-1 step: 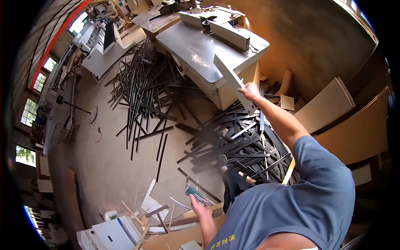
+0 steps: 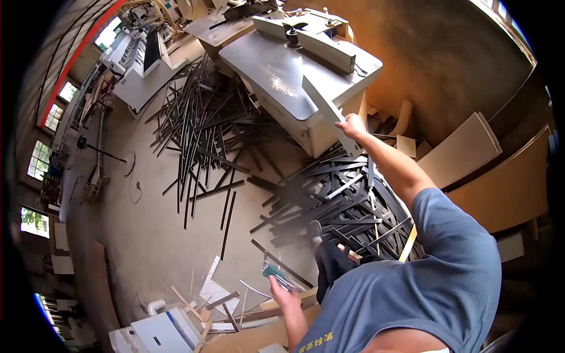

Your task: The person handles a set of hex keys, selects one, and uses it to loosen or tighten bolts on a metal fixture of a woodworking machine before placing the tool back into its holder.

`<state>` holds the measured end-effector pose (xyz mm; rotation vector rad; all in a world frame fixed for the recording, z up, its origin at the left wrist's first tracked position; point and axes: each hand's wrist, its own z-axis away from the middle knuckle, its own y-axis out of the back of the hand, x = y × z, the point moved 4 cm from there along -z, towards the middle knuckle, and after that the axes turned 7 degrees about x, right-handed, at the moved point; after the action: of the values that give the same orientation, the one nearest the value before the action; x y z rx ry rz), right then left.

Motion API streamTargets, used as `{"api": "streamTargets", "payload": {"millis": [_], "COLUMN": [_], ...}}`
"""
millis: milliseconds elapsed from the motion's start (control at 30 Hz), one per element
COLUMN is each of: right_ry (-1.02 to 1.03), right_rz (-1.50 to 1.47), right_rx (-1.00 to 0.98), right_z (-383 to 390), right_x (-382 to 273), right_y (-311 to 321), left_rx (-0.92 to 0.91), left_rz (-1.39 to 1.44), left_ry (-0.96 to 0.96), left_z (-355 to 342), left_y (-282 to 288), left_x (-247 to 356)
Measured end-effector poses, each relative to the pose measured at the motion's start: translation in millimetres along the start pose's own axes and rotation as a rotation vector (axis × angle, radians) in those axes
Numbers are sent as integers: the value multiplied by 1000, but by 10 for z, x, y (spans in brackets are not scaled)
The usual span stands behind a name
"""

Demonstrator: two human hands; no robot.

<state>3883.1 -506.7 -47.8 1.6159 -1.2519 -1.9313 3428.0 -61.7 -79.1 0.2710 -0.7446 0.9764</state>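
Note:
My right hand (image 2: 352, 127) is stretched forward and closed around the edge of a long, flat grey-white board (image 2: 323, 103). The board is tilted, its far end over the corner of a machine table (image 2: 268, 73) and its near end, with small dark holes, hanging above black strips. I cannot tell whether it touches the table. Low in the view, my left hand (image 2: 286, 299) is palm up with a green-and-silver hand tool (image 2: 276, 274) in its fingers. Several slim metal shafts lie along the tool's green body; its exact kind is unclear.
Black strips (image 2: 347, 206) lie heaped beside my feet, and another pile (image 2: 200, 129) spreads on the floor at the machine's left. Offcuts (image 2: 226, 300) and a white cabinet-like unit (image 2: 162, 332) are at lower left. Large panels (image 2: 462, 150) lean on the right.

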Motion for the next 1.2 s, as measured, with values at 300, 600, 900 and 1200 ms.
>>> {"api": "streamTargets", "payload": {"millis": [300,600,900,1200], "right_ry": [130,349,293,143], "right_rz": [445,524,231,-24], "right_rx": [117,-132,-61,-173], "right_z": [-1893,-2065,-1377,-575], "right_x": [-564,-470,-877,-1106], "right_y": [-919,-1170,-1103,-934], "left_rx": [-103,-640,-803,-985], "left_rz": [-175,-296,-273,-269], "left_ry": [19,-553,-775,-657], "left_z": [-1025,-2119,-2426,-2416], "left_y": [-595,-2545,-3399,-4400], "left_x": [677,1771,2651,2249]}}
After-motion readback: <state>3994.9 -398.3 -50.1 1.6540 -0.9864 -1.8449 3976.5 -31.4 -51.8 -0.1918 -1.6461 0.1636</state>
